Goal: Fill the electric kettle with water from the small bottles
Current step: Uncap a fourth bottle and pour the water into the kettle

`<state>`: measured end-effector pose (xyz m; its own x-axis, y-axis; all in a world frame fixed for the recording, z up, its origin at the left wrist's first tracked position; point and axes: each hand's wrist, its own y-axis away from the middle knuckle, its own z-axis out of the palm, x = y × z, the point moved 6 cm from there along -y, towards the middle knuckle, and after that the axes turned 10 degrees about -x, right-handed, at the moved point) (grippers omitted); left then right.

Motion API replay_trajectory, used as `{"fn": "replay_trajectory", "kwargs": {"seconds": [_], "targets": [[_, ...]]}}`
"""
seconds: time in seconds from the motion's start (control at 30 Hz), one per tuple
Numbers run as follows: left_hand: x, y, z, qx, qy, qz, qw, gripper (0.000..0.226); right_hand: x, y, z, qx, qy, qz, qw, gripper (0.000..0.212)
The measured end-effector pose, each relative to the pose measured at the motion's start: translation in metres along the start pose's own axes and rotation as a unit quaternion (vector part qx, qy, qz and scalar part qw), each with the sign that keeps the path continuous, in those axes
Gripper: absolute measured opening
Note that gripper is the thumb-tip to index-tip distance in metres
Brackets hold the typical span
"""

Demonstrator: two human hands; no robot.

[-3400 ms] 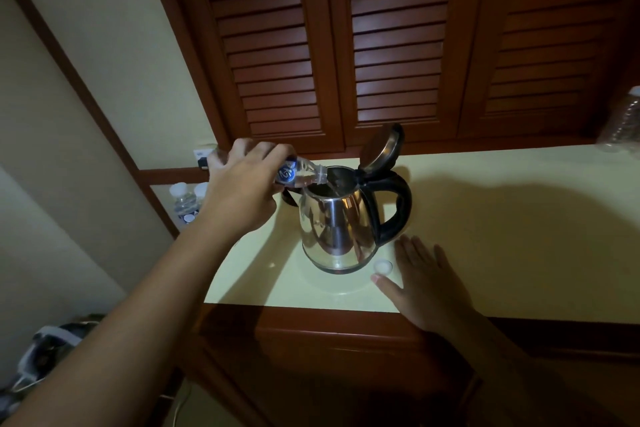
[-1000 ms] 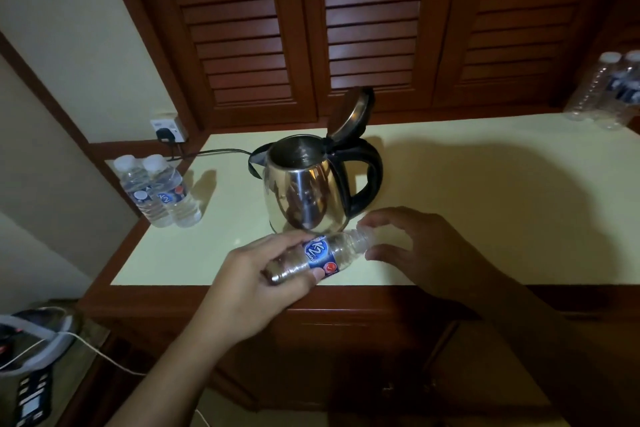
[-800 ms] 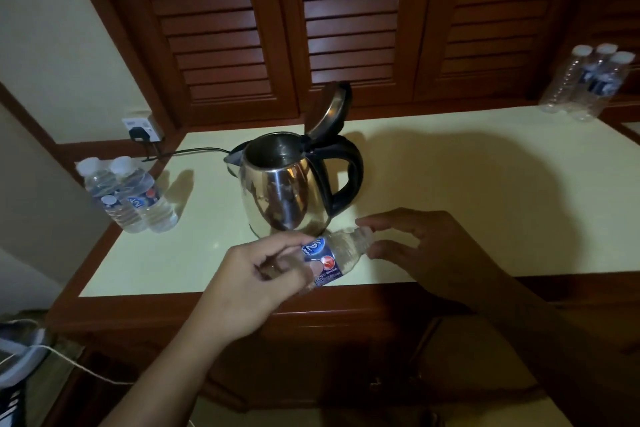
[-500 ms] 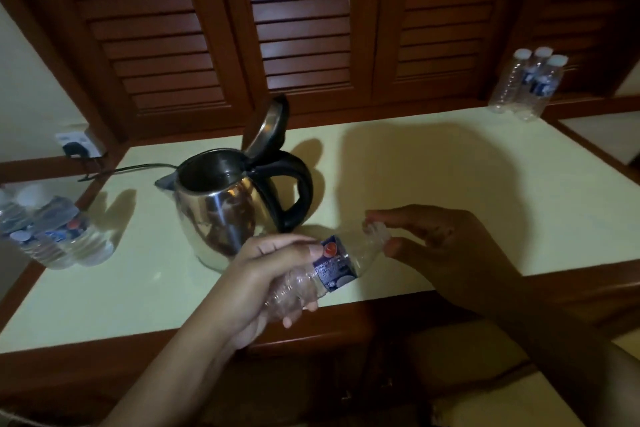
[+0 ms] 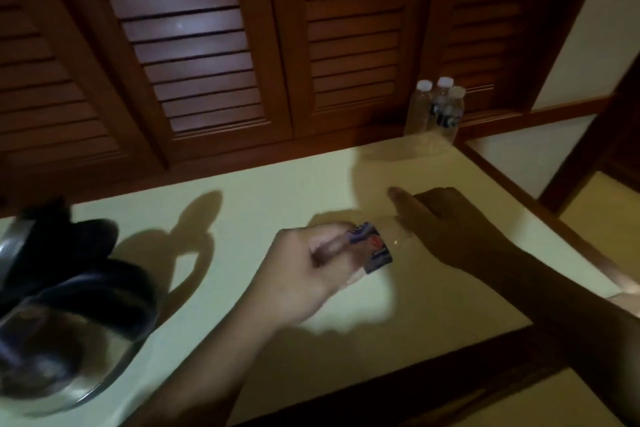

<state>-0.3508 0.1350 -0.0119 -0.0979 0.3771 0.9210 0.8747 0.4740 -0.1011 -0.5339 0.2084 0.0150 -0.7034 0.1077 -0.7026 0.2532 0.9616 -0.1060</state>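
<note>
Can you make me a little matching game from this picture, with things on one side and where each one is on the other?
Things:
1. electric kettle
2. labelled bottle
3. three capped bottles
4. louvred doors

Places:
A. back right corner of the counter
B. gripped by the left hand
C. at the picture's left edge
D. behind the counter

Pairs: 1-C, 2-B, 3-A, 4-D.

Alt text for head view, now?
Left hand grips a small blue-labelled bottle over a pale counter, right hand at its neck end. A blurred steel kettle sits far left; three capped bottles stand at the back.
</note>
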Motion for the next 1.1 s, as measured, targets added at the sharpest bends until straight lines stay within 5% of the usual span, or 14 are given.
{"fn": "replay_trajectory", "kwargs": {"seconds": [0.07, 0.13, 0.23, 0.37, 0.7, 0.87, 1.1], "targets": [[0.016, -0.026, 0.012, 0.097, -0.228, 0.12, 0.961, 0.037, 0.032, -0.015, -0.02, -0.023, -0.018, 0.084, 0.996, 0.053], [0.016, -0.054, 0.028, 0.145, -0.316, 0.128, 0.929, 0.051, 0.045, -0.029, -0.042, -0.017, 0.039, 0.062, 0.997, 0.045], [0.007, -0.101, 0.045, 0.12, -0.243, 0.023, 0.962, 0.063, 0.074, -0.045, -0.073, 0.006, -0.024, 0.08, 0.996, 0.054], [-0.004, -0.152, 0.072, 0.02, -0.08, -0.034, 0.996, 0.054, 0.105, -0.064, -0.104, 0.035, -0.085, 0.023, 0.995, 0.029], [-0.053, -0.266, 0.092, 0.044, -0.029, -0.081, 0.995, 0.047, 0.2, -0.109, -0.113, 0.054, -0.248, 0.018, 0.967, 0.031], [-0.065, -0.318, 0.091, 0.094, -0.092, -0.077, 0.988, 0.047, 0.251, -0.123, -0.099, 0.088, -0.222, 0.088, 0.967, 0.027], [-0.07, -0.352, 0.095, 0.151, -0.098, -0.083, 0.98, 0.053, 0.274, -0.136, -0.096, 0.118, -0.214, 0.154, 0.957, 0.054]]}}
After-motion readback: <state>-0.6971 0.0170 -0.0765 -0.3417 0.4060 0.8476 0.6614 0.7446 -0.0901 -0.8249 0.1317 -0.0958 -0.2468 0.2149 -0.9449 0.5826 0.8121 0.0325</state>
